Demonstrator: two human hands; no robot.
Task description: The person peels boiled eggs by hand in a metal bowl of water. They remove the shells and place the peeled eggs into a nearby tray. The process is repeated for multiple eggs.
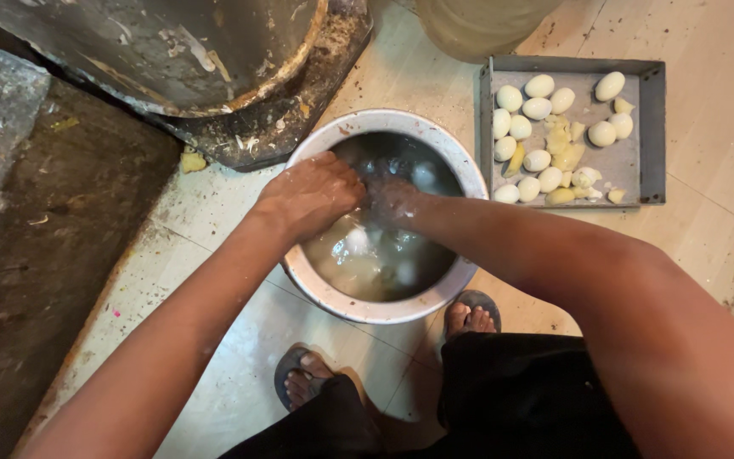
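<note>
The fingers of both hands, the left hand (309,194) and the right hand (392,200), are dipped in the water of the pot (367,308) at frame centre and their state cannot be told, while about a dozen peeled eggs (537,109) are already laid in the tray (652,136) at upper right and several pale eggs (357,240) are left underwater.

Round metal pot (316,285) on floor, submerged pale eggs (357,242)

Pale tiled floor (214,357), stained and wet; a dark rough concrete slab (36,255) along the left; a big grimy metal drum (172,51) at top.

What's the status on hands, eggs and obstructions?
Both hands in water pot: left hand at surface, right hand submerged, grips unclear. Eggs underwater. Peeled eggs in tray. Nothing blocking.
</note>
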